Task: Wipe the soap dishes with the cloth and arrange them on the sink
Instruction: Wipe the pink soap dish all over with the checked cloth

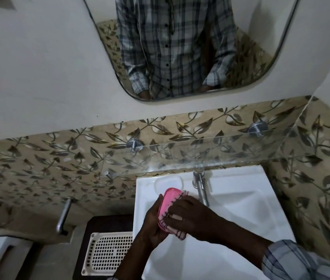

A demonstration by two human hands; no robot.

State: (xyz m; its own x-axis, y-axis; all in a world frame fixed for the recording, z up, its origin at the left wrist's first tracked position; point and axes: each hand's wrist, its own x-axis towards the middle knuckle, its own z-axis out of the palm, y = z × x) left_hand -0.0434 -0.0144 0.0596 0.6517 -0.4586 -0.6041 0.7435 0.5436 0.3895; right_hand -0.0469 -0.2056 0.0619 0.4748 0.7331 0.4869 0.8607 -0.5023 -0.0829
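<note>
Over the left part of the white sink (240, 201), my left hand (153, 225) holds a pink soap dish (168, 203) from its left side, tilted on edge. My right hand (188, 216) presses a pale cloth with dark stitched edging (177, 233) against the dish's right face; most of the cloth is hidden under the fingers. A clear or white soap dish (169, 181) rests flat on the sink's back left ledge, just behind the pink one.
A chrome tap (200, 186) stands at the sink's back centre, right beside my right hand. A glass shelf (220, 150) juts out above it. A cream perforated tray (107, 251) lies on a dark stand left of the sink. A mirror hangs above.
</note>
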